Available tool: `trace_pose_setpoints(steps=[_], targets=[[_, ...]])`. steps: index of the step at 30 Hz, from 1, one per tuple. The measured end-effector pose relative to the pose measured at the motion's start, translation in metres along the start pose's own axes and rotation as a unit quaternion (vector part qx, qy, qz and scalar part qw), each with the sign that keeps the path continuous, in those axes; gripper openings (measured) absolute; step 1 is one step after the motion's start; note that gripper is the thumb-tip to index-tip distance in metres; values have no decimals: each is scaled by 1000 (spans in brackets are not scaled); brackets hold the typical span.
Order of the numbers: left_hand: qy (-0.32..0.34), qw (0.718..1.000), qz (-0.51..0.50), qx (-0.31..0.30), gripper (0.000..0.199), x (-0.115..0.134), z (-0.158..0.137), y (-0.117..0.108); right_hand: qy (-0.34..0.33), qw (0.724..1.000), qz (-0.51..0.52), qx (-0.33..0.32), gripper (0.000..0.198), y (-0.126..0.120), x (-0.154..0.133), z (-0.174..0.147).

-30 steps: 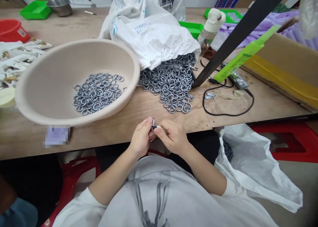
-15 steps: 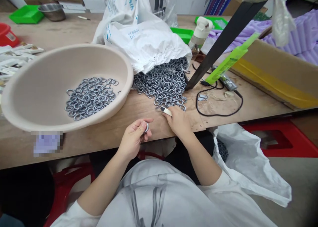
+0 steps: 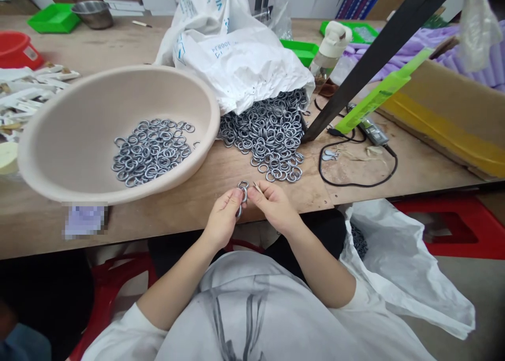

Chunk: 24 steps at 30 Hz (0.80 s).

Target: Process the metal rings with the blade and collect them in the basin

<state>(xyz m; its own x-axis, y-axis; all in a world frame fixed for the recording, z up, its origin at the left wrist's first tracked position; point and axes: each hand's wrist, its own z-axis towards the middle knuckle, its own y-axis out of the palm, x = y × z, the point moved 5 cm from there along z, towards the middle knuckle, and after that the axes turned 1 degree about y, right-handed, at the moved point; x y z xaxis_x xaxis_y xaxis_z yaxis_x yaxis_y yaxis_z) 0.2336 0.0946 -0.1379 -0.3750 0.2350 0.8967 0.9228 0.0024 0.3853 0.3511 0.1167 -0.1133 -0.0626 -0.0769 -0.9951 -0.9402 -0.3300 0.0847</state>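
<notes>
My left hand [image 3: 224,213] is closed in a pinch on a few grey rings [image 3: 243,186], which stick out past the thumb and fingertips. Close beside it, my right hand [image 3: 276,206] grips a small cream-handled knife [image 3: 256,187], seen nearly edge-on; its blade is hard to make out. Both hands are just above the table's front edge, fingertips almost meeting. Beyond them lies a heap of grey rings [image 3: 272,134], spilling from a white sack [image 3: 244,66]. To the left stands a large beige basin [image 3: 79,103] with more loose rings [image 3: 152,153] at its bottom.
A dark metal post [image 3: 374,61] leans over the table right of the heap. Near it are a black cable [image 3: 355,185] and a bright green strip [image 3: 379,98]. A cardboard box [image 3: 453,108] stands at the right. A white bag [image 3: 410,277] hangs below the table edge.
My right hand has come back from the heap toward my left hand, knife still in it. More rings now show at my left fingertips than before. The whole view has shifted slightly.
</notes>
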Motion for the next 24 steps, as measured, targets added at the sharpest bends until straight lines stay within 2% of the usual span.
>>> trace_pose_setpoints(steps=[3,5,7,10,15,18,20,22,24], targets=[[-33,999,-39,-2,52,1,-2,2,-73,985,-150,53,45,-4,-8,-8],[-42,997,-60,-4,51,3,-4,2,-126,959,-252,42,43,-1,-13,-14],[-44,996,-72,-5,51,3,-5,3,-166,936,-310,31,42,3,-16,-19],[-43,997,-70,-13,52,2,-7,3,-188,924,-332,34,41,6,-20,-23],[-29,997,-52,-51,52,1,-8,4,-208,929,-304,17,40,6,-26,-28],[-14,995,-29,-91,51,0,-11,3,-186,934,-304,-2,43,2,-22,-25],[-1,990,7,-139,51,2,-16,5,-128,934,-333,10,48,-6,-12,-16],[6,984,25,-178,52,5,-22,6,-66,921,-380,49,50,-16,-2,-5],[4,987,-8,-163,52,12,-23,2,-43,899,-429,79,43,-20,4,3]])
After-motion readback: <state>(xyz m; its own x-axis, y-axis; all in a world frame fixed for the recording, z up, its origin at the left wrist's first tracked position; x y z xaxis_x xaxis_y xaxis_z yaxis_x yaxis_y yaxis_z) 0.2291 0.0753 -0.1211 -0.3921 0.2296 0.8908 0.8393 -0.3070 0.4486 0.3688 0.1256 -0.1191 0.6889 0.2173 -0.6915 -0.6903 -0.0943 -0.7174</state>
